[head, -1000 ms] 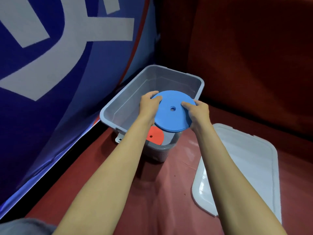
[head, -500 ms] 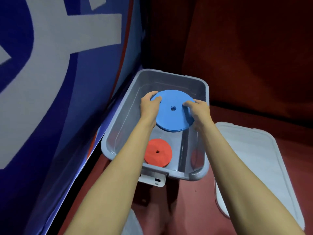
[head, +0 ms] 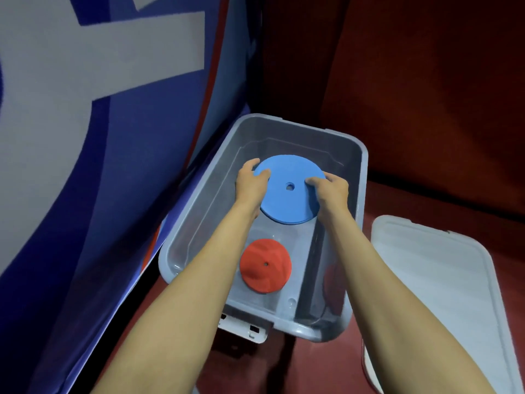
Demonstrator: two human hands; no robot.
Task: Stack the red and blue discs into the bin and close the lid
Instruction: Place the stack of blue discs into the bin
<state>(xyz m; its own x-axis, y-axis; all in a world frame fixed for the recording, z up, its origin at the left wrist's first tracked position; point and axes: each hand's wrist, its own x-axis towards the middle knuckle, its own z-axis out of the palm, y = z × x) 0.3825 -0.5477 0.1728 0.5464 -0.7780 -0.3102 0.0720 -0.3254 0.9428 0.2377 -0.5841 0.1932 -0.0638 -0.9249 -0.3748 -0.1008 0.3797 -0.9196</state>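
Note:
A large blue disc (head: 289, 200) with a centre hole hangs inside the far half of the grey translucent bin (head: 358, 172). My left hand (head: 251, 184) grips its left edge and my right hand (head: 331, 191) grips its right edge. A smaller red disc (head: 265, 265) with a centre hole lies flat on the bin floor in the near half, between my forearms. The bin's white lid (head: 443, 282) lies flat on the red surface to the right of the bin.
A blue and white banner wall (head: 99, 137) rises close along the bin's left side. A dark red padded wall (head: 426, 81) stands behind. The bin has a white latch (head: 244, 327) on its near end. Red floor (head: 255, 362) lies under my forearms.
My view has tilted further over the bin. Both hands have carried the blue disc lower, from above the rim down into the bin's far half. The red disc has stayed put.

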